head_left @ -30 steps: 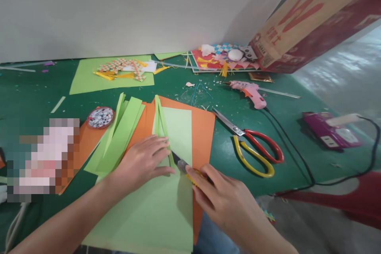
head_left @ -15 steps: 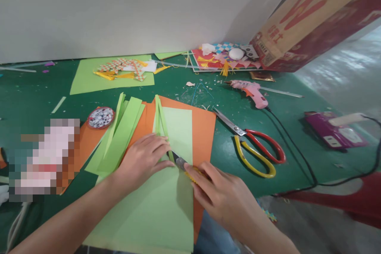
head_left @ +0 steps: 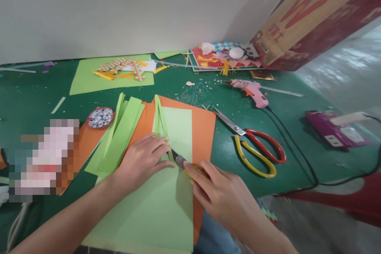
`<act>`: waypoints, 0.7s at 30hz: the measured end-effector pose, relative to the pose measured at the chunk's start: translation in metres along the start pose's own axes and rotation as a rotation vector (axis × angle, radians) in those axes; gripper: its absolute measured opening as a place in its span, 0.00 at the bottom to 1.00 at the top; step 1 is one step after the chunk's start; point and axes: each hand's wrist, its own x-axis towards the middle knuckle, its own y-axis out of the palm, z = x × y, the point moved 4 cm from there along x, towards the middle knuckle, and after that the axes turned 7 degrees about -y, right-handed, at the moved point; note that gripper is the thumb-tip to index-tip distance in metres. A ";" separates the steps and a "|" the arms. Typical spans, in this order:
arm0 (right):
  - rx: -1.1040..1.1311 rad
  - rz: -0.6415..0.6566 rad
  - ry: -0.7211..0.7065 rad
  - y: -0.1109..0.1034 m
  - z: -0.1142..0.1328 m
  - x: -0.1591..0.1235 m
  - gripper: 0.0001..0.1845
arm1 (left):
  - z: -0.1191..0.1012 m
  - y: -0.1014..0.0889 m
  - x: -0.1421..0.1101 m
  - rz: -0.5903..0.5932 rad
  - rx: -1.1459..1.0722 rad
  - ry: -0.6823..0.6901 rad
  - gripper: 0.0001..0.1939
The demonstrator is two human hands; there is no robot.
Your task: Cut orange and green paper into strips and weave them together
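My right hand (head_left: 222, 190) grips a utility knife (head_left: 179, 161) with a yellow handle. Its dark blade points up and left, touching or very close to a narrow folded green paper strip (head_left: 160, 115). My left hand (head_left: 144, 154) presses that strip down, with the fingers bent over it and the thumb at its lower end. Beneath both hands lies a pale green sheet (head_left: 151, 210), and orange paper (head_left: 204, 131) shows under it. Several wider green strips (head_left: 123, 139) rest just left of my left hand. The part of the strip under my fingers is hidden.
Scissors (head_left: 238, 129) with red and yellow handles lie right of the papers. Behind them is a pink glue gun (head_left: 253, 92), its cord running toward a purple power socket (head_left: 333, 131). A round box of googly eyes (head_left: 100, 118) and a blurred-out object (head_left: 47, 158) sit left.
My right hand and the knife have shifted very slightly left and up along the strip. My left hand stays in place.
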 end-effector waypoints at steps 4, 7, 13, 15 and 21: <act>-0.004 0.002 0.002 0.000 -0.001 0.002 0.18 | 0.001 0.000 -0.001 0.009 -0.008 -0.011 0.12; 0.004 0.013 0.010 0.000 -0.003 0.004 0.18 | 0.001 0.001 -0.001 0.009 -0.008 -0.017 0.12; 0.001 0.023 0.016 0.001 -0.003 0.005 0.18 | 0.000 0.000 0.000 0.004 -0.007 -0.008 0.12; -0.011 0.019 0.006 0.001 -0.001 0.003 0.18 | -0.001 -0.002 0.000 -0.009 -0.012 0.006 0.12; 0.030 0.048 0.008 -0.002 0.004 -0.002 0.18 | -0.006 -0.004 0.000 -0.013 -0.013 0.047 0.09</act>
